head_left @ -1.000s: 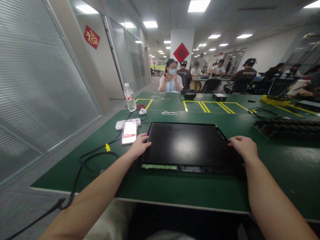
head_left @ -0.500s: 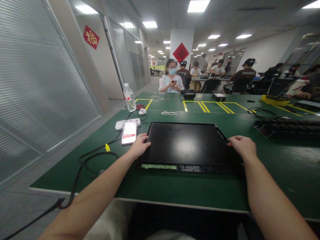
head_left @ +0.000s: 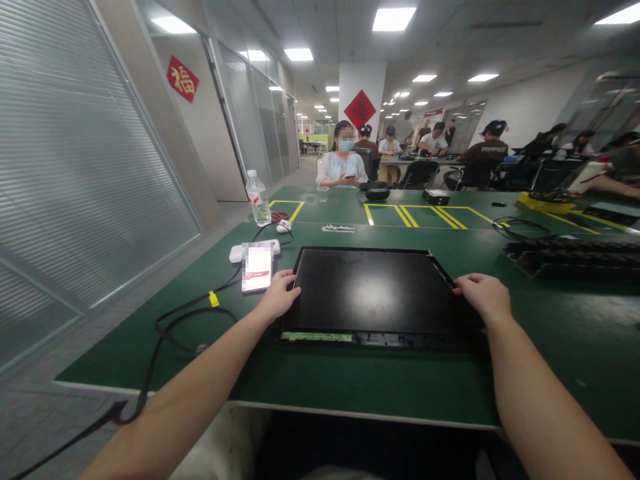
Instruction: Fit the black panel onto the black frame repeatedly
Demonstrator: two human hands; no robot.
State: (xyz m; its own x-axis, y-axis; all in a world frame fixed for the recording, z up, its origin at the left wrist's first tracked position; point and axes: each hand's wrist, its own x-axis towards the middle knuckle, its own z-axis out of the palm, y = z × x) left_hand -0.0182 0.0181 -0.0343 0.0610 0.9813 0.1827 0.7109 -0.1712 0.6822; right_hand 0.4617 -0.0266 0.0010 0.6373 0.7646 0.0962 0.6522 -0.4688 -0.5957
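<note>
Left hand [head_left: 280,295] and right hand [head_left: 485,295] pinch opposite sides of the screen [head_left: 370,287]; likely to steady it on the table [head_left: 375,383].

Bare desk [head_left: 375,383] gives a way through along the near side of the black panel [head_left: 345,290]; the phone [head_left: 259,268] and cable [head_left: 151,365] obstruct its left, dark equipment [head_left: 575,261] its far right.

a clear bottle [head_left: 259,201] beyond a bright-screened phone [head_left: 258,268], a black cable [head_left: 152,369] with a yellow tag [head_left: 214,299] nearby
</note>
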